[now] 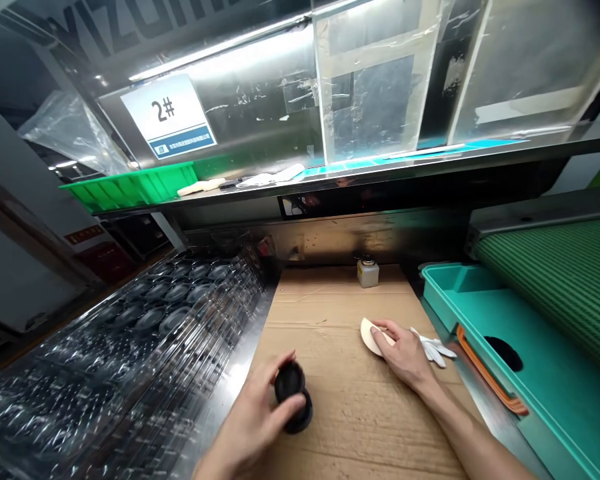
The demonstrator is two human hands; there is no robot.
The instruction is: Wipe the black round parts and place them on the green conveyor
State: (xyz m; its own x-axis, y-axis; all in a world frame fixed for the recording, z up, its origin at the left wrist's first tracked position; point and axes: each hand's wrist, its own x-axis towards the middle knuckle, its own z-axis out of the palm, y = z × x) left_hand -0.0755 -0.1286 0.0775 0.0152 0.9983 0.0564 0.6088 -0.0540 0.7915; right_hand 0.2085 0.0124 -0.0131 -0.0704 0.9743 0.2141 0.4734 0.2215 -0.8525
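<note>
My left hand [260, 407] grips a black round plastic part [291, 383] made of two joined discs, thumb across it, above the cardboard sheet [330, 433]. Over at the right, my right hand [403, 350] has its fingers closed on a cream-coloured, half-round flat pad [367, 335], which is close to the cardboard. A white glove [437, 350] lies just beyond that hand, partly hidden by it. Farther back on the sheet stands a small square bottle [368, 273] with a dark top.
Stacked clear trays [145, 373] with black round parts fill the left side. To the right sits a teal bin [545, 373] holding one black part [503, 353], below a green conveyor belt [565, 267]. A metal ledge bears a green bin [135, 187].
</note>
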